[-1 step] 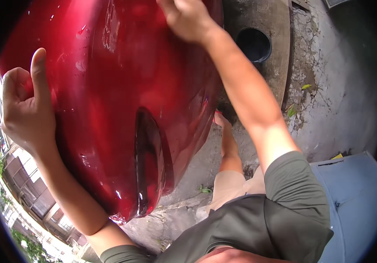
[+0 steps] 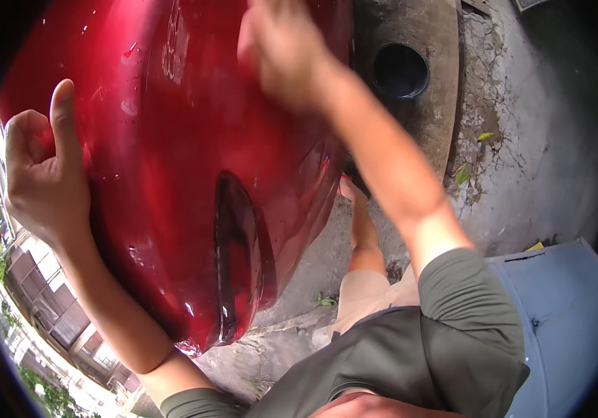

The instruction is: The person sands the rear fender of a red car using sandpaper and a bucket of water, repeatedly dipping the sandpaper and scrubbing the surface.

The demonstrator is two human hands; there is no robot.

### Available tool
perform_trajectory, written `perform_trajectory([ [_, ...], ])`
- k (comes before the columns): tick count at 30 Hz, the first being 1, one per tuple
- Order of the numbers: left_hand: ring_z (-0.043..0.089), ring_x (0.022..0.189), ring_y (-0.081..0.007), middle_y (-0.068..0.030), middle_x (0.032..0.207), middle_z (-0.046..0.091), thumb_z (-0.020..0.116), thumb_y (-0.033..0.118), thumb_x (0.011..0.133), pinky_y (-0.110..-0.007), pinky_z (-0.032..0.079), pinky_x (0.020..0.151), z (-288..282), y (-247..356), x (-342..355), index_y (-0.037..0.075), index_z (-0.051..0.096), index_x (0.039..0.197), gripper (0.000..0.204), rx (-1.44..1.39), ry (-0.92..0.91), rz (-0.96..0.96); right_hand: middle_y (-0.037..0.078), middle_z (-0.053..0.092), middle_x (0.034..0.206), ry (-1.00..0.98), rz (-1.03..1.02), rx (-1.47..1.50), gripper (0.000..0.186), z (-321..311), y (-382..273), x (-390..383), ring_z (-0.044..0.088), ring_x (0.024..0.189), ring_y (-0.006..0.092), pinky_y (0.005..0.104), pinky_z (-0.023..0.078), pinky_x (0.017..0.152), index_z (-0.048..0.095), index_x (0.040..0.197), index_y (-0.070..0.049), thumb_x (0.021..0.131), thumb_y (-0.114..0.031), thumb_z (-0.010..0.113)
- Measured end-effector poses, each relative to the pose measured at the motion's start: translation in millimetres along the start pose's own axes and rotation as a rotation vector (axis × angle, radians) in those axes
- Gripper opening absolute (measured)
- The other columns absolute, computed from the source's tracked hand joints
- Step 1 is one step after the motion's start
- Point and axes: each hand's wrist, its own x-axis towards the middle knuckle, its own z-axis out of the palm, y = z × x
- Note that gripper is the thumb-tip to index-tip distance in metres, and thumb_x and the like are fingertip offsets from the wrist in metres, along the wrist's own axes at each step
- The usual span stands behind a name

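Observation:
A glossy red car body panel (image 2: 167, 139), with wet-looking streaks and a dark, glossy recessed strip (image 2: 233, 251) low on it, fills the left and middle of the head view. My left hand (image 2: 45, 164) is at the panel's left side, thumb raised and fingers curled; what is inside the curl, if anything, I cannot make out. My right hand (image 2: 278, 52) is over the upper right of the panel, smeared by motion, so its fingers and whether it holds anything are unclear.
Right of the car, a dark round bucket (image 2: 400, 73) sits by a worn board (image 2: 438, 132). Cracked concrete (image 2: 529, 160) with fallen leaves lies beyond it. A blue-grey metal panel (image 2: 556, 313) is at lower right. My leg (image 2: 362, 237) shows below. Buildings and greenery line the far left.
My right hand has shifted down along the red panel and become blurred, its forearm moving with it. My left hand has barely moved.

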Motion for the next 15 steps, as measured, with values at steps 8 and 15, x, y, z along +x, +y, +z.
perform_trajectory([
  [8, 0.034, 0.050, -0.0066, 0.0078, 0.056, 0.035, 0.081, 0.059, 0.084, -0.027, 0.029, 0.049, -1.0, -10.1, 1.0, 0.014, 0.056, 0.064, 0.056, 0.049, -0.027, -0.020, 0.038, 0.036, 0.149, -0.450, 0.316, 0.440, 0.073, -14.8, 43.6, 88.9, 0.036, 0.144, 0.0499, 0.0517, 0.035, 0.116, 0.044, 0.137, 0.014, 0.094, -0.043, 0.058],
  [15, 0.034, 0.050, -0.0061, 0.0084, 0.056, 0.035, 0.083, 0.057, 0.083, -0.026, 0.028, 0.049, -0.7, -11.7, 6.3, 0.014, 0.060, 0.066, 0.051, 0.053, -0.049, -0.015, 0.030, 0.020, 0.167, -0.078, 0.011, 0.227, 0.111, -2.4, -49.3, -21.9, 0.028, 0.152, 0.0475, 0.0552, 0.025, 0.123, 0.026, 0.157, 0.008, 0.092, -0.081, 0.037],
])
